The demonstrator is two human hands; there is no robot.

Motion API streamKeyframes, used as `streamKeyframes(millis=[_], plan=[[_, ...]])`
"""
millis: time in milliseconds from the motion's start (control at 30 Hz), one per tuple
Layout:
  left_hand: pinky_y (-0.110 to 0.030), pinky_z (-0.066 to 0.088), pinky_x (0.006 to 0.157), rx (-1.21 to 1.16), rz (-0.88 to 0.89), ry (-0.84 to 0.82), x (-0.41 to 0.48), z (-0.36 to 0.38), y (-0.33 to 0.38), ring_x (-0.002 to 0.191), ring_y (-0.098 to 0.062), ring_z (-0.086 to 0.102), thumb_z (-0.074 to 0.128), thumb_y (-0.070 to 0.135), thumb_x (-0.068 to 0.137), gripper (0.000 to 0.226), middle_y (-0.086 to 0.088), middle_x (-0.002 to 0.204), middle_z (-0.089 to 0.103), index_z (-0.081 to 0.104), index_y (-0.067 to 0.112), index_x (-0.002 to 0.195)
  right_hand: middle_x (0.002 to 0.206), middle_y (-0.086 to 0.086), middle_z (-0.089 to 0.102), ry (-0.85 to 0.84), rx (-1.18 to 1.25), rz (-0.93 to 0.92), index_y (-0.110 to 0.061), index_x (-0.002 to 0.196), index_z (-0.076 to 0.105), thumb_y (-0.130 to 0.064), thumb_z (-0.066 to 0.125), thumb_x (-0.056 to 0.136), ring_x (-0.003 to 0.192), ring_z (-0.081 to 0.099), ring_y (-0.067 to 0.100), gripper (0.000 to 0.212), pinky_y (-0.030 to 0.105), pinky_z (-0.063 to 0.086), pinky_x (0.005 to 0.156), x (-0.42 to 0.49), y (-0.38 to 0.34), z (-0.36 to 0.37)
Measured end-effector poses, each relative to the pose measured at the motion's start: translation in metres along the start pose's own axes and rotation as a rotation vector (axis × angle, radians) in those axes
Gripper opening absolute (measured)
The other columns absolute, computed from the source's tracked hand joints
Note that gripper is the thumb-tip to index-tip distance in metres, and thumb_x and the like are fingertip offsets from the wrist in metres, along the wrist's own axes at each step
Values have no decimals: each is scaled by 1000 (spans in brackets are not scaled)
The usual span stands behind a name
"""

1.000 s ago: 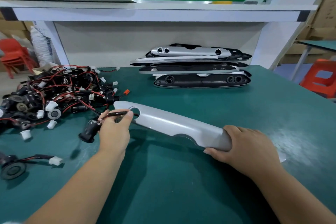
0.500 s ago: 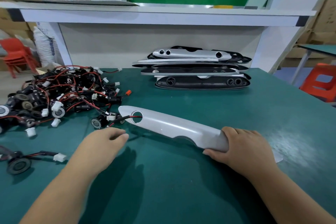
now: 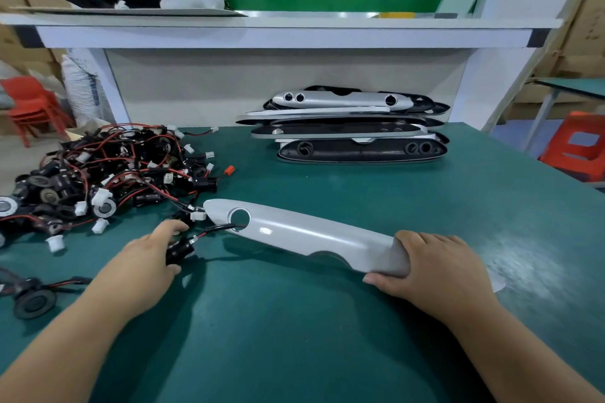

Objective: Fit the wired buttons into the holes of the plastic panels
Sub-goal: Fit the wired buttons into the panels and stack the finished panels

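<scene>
Grips the silver panel (image 3: pixel 311 235) at its near right end with the right hand (image 3: pixel 435 268): fingers curled over the top face, thumb tucked against the lower edge. Lays the long axis diagonally across the middle of the green table (image 3: pixel 327 343), from far left to near right, painted convex face up, rounded free tip pointing left and away toward the pile of wired buttons (image 3: pixel 108 173). Carries one round hole (image 3: pixel 240 218) close to that tip. Cannot tell whether the tip touches the table; throws a shadow on the surface below. Holds one wired button (image 3: pixel 179 250) in the left hand (image 3: pixel 147 258), just beside the tip on its near left side: black body pinched between curled forefinger and thumb, other fingers hidden behind the hand. Runs the red-and-black wire (image 3: pixel 214 229) from the body to the near rim of the hole and into it; body outside the hole, not yet seated. At the back of the table, well apart, the stack of panels (image 3: pixel 350 127): long axes left to right, topmost silver face up with two holes at its left end and one at its right. Near the left edge, a loose button (image 3: pixel 32 301), flat, round face up. Above the rear of the table, a white shelf (image 3: pixel 278 33).
</scene>
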State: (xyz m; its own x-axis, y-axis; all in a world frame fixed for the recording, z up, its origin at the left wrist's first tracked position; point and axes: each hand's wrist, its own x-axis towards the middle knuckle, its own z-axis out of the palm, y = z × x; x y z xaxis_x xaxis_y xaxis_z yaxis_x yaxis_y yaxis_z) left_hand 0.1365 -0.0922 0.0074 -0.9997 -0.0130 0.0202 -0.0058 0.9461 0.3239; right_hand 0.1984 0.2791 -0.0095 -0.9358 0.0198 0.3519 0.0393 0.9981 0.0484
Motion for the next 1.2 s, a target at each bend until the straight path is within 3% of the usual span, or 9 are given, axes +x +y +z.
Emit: streamKeyframes(millis=[200, 433, 533, 633, 733, 800, 867, 1000, 1200], plan=[[-38, 48, 84, -356, 160, 202, -5, -16, 22, 95, -14, 60, 78, 34, 74, 40, 7, 110, 60, 47, 41, 97, 88, -17, 60, 31, 38, 10, -34, 95, 50, -93, 21, 56, 86, 57, 9, 76, 24, 27, 74, 1, 4, -1], [-10, 34, 57, -402, 283, 285, 9, -16, 73, 67, 5, 55, 79, 36, 71, 24, 15, 79, 60, 58, 40, 82, 77, -12, 64, 98, 62, 15, -27, 85, 58, -90, 35, 56, 77, 61, 15, 73, 27, 30, 71, -1, 9, -4], [-20, 37, 67, -440, 306, 403, 17, -6, 87, 79, -5, 52, 81, 36, 69, 25, 15, 83, 56, 60, 31, 83, 67, -9, 63, 153, 72, 34, -21, 76, 60, -85, 45, 55, 66, 61, 20, 69, 29, 35, 64, -3, 15, -5], [-35, 31, 100, -459, 266, 562, 25, 5, 93, 118, -21, 35, 82, 38, 68, 56, 4, 121, 47, 59, 26, 117, 64, -7, 63, 151, 94, 38, -19, 75, 63, -81, 53, 51, 59, 60, 21, 67, 28, 34, 59, -4, 19, -7], [-39, 30, 109, -817, 127, 396, 28, 10, 92, 129, -20, 37, 77, 41, 76, 70, 1, 139, 37, 42, 34, 136, 70, -9, 62, 106, 152, 75, -21, 83, 64, -83, 52, 49, 63, 55, 21, 71, 28, 32, 59, -4, 28, -8], [-40, 44, 97, -1280, 111, 158, 27, 11, 91, 106, -15, 59, 69, 35, 82, 50, -4, 128, 52, 48, 31, 127, 74, -14, 57, 26, 177, 101, -26, 90, 62, -87, 47, 49, 69, 51, 18, 75, 29, 34, 60, -3, 34, -10], [-32, 46, 76, -1501, 134, -9, 25, 12, 89, 77, -7, 65, 59, 21, 86, 28, -3, 103, 66, 57, 25, 113, 74, -16, 53, -36, 191, 97, -31, 94, 58, -92, 40, 47, 71, 50, 14, 79, 28, 36, 60, -3, 38, -9], [-32, 45, 78, -1541, 176, -80, 26, 17, 88, 81, -12, 65, 61, 18, 76, 41, -1, 99, 71, 54, 26, 115, 75, -24, 48, -41, 253, 57, -34, 96, 56, -97, 31, 51, 72, 48, 7, 82, 25, 35, 62, -4, 39, -8], [-26, 52, 75, -1579, 235, -59, 22, 21, 103, 84, -11, 68, 60, 10, 76, 40, 0, 97, 74, 51, 21, 114, 115, -11, 57, 184, 391, -60, -26, 120, 56, -68, 60, 71, 109, 50, 14, 65, 27, 34, 94, 6, 6, -9]])
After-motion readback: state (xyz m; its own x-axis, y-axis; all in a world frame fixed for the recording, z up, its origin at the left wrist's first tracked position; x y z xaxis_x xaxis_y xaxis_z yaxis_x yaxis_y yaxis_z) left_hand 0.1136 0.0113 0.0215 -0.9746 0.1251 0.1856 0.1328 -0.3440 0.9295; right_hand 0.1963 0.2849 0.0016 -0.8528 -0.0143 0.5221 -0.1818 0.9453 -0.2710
